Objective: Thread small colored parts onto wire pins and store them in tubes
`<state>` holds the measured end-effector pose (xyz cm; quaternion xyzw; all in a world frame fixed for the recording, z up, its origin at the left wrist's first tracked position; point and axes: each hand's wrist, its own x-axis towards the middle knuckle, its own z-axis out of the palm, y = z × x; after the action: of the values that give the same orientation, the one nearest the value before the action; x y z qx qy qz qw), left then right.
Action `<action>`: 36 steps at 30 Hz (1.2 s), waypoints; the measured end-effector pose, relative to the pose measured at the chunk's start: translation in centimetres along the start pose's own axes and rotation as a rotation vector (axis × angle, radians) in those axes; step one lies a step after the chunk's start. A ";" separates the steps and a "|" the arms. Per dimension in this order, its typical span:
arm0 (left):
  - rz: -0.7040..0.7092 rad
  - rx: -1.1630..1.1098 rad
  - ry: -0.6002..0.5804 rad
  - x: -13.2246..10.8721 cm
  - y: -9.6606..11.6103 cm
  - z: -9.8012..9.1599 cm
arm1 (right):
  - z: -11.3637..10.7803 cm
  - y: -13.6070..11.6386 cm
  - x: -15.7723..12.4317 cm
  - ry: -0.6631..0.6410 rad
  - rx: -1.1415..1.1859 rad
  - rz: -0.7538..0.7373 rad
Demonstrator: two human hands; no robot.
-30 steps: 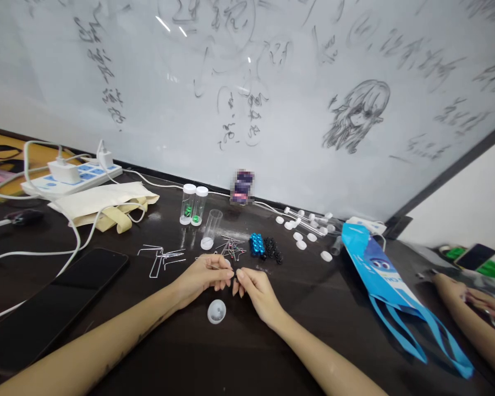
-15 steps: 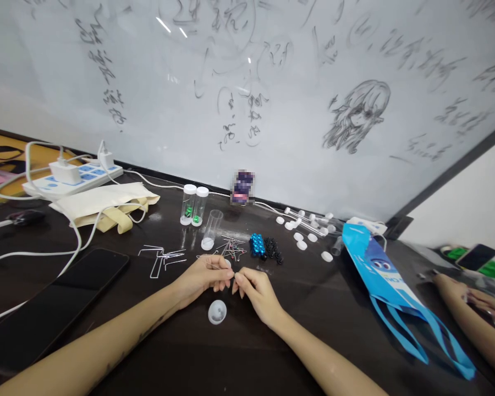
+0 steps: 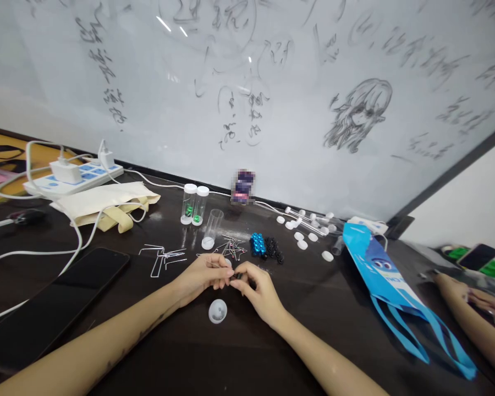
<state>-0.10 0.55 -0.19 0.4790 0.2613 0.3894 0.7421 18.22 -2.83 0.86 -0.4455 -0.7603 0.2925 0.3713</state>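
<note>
My left hand [image 3: 210, 275] is closed in a pinch over the dark table; what its fingertips hold is too small to make out. Facing it, my right hand [image 3: 258, 286] pinches a small black piece [image 3: 238, 275], its exact kind unclear, against the left fingertips. Just below both hands sits a small clear cup [image 3: 218, 311] with tiny bits inside. Beyond the fingers lie a pile of thin metal pins [image 3: 232, 248], a cluster of blue balls [image 3: 257, 244] and several black pieces [image 3: 274, 250]. An uncapped clear tube [image 3: 212, 230] stands behind the pins.
Two capped tubes [image 3: 190, 204] with green contents stand farther back. Bent wires [image 3: 161, 258] lie left, near a black phone [image 3: 53, 308]. White caps [image 3: 302, 245] and a blue bag [image 3: 375, 269] are to the right. At the far right, another person's hands [image 3: 466, 297] show.
A dark piece now shows between my fingertips, and my right fingers have curled and shifted slightly around it. My left hand has barely moved.
</note>
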 end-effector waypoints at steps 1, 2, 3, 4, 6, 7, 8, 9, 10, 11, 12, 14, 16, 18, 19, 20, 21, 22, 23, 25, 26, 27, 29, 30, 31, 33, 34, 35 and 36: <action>0.001 0.002 0.001 0.0 0.0 0.0 | 0.0 -0.1 0.0 0.010 -0.013 -0.009; -0.001 0.003 -0.003 0.0 0.0 0.0 | -0.1 -0.2 0.0 0.009 -0.026 -0.017; -0.003 0.004 -0.010 0.1 0.1 0.0 | -0.1 -0.2 0.0 -0.004 -0.040 -0.024; -0.005 0.006 -0.017 0.1 0.1 0.0 | -0.1 -0.3 0.0 -0.020 -0.053 -0.029; -0.007 0.007 -0.029 0.1 0.1 0.0 | 0.0 -0.2 -0.1 -0.053 -0.058 -0.029; -0.006 0.007 -0.032 0.0 0.1 0.0 | 0.0 0.0 -0.2 -0.067 -0.045 -0.023; -0.004 0.008 -0.032 0.0 0.1 0.0 | 0.1 0.2 -0.2 -0.079 -0.020 -0.013; -0.001 0.010 -0.031 0.0 0.0 0.0 | 0.2 0.4 -0.2 -0.086 0.014 0.000; 0.000 0.011 -0.029 0.0 0.0 0.0 | 0.2 0.6 -0.3 -0.092 0.049 0.016; 0.001 0.011 -0.025 0.0 0.0 0.0 | 0.3 0.7 -0.3 -0.096 0.077 0.030; 0.001 0.012 -0.021 0.0 0.0 0.0 | 0.3 0.8 -0.3 -0.097 0.093 0.041; 0.003 0.013 -0.009 0.0 0.0 0.0 | 0.3 0.6 -0.2 -0.088 0.071 0.044; 0.003 0.012 0.002 0.0 0.0 0.0 | 0.1 0.2 -0.2 -0.063 0.008 0.029; 0.005 0.009 0.016 0.0 0.0 0.0 | 0.0 -0.1 -0.1 -0.014 -0.050 0.006; 0.007 0.008 0.022 0.0 0.0 0.0 | 0.0 -0.2 -0.1 0.008 -0.071 -0.006; 0.008 0.009 0.026 0.0 0.0 0.0 | -0.1 -0.3 -0.1 0.024 -0.083 -0.017; 0.008 0.010 0.028 0.0 0.0 0.0 | -0.1 -0.3 -0.1 0.033 -0.091 -0.025; 0.007 0.011 0.026 0.0 0.0 0.0 | -0.1 -0.3 -0.1 0.032 -0.095 -0.030; 0.005 0.011 0.020 0.0 0.0 0.0 | -0.1 -0.3 -0.2 0.021 -0.095 -0.032; 0.002 0.014 0.006 -0.1 0.1 0.1 | -0.1 -0.3 -0.2 -0.020 -0.083 -0.031; 0.001 0.016 0.001 -0.1 0.1 0.1 | -0.1 -0.3 -0.2 -0.041 -0.075 -0.029; 0.001 0.018 -0.001 -0.1 0.1 0.1 | -0.1 -0.3 -0.2 -0.057 -0.070 -0.028; 0.003 0.015 0.001 0.0 0.1 0.1 | 0.0 -0.3 -0.2 -0.055 -0.073 -0.024; 0.007 0.010 0.004 0.0 0.1 0.1 | 0.0 -0.3 -0.2 -0.039 -0.081 -0.021; 0.010 0.004 0.006 0.0 0.1 0.1 | 0.0 -0.3 -0.1 -0.019 -0.089 -0.020; 0.016 -0.007 0.008 0.0 0.0 0.0 | 0.0 -0.2 -0.1 0.014 -0.097 -0.024; 0.016 -0.008 0.008 0.0 0.0 0.0 | 0.0 -0.2 -0.1 0.023 -0.097 -0.026; 0.014 -0.004 0.007 0.0 0.0 0.0 | 0.0 -0.2 -0.1 0.022 -0.097 -0.028; 0.012 0.003 0.005 0.0 0.0 0.0 | 0.0 -0.2 -0.1 0.012 -0.096 -0.029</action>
<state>-0.12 0.55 -0.20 0.4805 0.2608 0.3945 0.7385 18.20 -2.99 1.00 -0.4536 -0.7775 0.2477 0.3582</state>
